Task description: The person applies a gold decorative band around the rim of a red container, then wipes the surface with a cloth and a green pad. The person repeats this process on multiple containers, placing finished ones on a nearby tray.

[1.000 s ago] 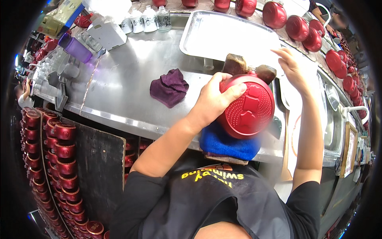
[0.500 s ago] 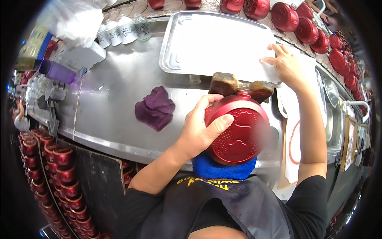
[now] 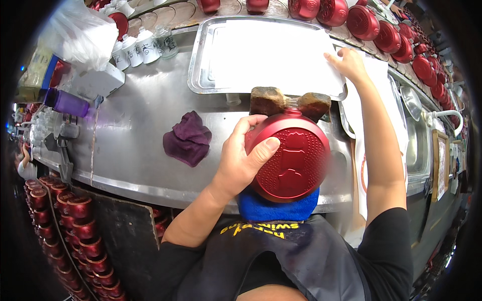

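Observation:
My left hand (image 3: 240, 159) grips a red metal pan (image 3: 291, 163) by its rim, thumb across the underside. The pan is turned so its embossed, dotted base faces me. A blue cloth (image 3: 278, 205) lies under the pan's near edge, at my apron. Just beyond the pan, its short neck rests between two worn brown blocks (image 3: 267, 101). My right hand (image 3: 350, 66) reaches to the right end of a metal tray (image 3: 201, 80), closed on the edge of a white sheet (image 3: 271, 55); glare hides how much it pinches.
A crumpled purple cloth (image 3: 188, 139) lies on the steel worktop (image 3: 135, 120). White bottles (image 3: 145, 45) stand at the back left, near a purple bottle (image 3: 71, 104). Red pans (image 3: 362, 22) line the back shelf; more are stacked (image 3: 83, 220) lower left. A sink (image 3: 415, 150) is at right.
My right hand's fingers have drawn in from a wider spread at the white sheet's edge. My left hand keeps its grip on the pan. The whole view has shifted slightly.

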`<state>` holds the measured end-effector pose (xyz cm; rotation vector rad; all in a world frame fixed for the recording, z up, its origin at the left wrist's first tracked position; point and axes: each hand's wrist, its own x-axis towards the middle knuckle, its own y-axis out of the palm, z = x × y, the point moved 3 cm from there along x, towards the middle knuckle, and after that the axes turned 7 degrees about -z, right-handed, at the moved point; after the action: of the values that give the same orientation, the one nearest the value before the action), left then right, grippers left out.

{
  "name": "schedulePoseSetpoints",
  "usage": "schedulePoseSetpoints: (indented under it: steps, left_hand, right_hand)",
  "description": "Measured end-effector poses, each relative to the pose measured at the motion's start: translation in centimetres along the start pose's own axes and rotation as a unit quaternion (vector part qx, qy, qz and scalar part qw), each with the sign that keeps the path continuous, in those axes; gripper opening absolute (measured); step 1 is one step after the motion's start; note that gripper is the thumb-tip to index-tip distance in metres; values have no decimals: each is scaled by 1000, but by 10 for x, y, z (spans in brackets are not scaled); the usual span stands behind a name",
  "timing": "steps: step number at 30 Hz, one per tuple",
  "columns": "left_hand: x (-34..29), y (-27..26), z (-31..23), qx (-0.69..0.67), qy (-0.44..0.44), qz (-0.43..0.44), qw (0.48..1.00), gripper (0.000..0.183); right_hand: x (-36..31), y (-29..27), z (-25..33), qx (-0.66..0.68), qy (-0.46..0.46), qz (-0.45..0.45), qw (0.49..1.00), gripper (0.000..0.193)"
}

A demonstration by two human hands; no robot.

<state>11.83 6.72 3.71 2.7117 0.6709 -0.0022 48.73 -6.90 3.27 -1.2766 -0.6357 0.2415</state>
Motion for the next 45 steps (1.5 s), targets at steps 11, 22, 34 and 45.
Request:
schedulePoseSetpoints:
  steps: [11,22,34,45]
  left_hand:
    - [-2,2,-2,-21,-7,-2,1000,49]
    - [-4,5,-4,-24,-26,-6,999,48]
    - [-4,7,-9,-19,-26,-12,999,43]
    - [-3,1,-4,42,9,2,999,53]
  right_hand:
    - [2,4,-18,104,-33,-172,979,25]
    - [4,10,-72,138,-76,-229,961,21]
    - [-89,-58,-105,25,-124,-205,971,10]
    - [-180,-227,99,395,-328,0,858,11]
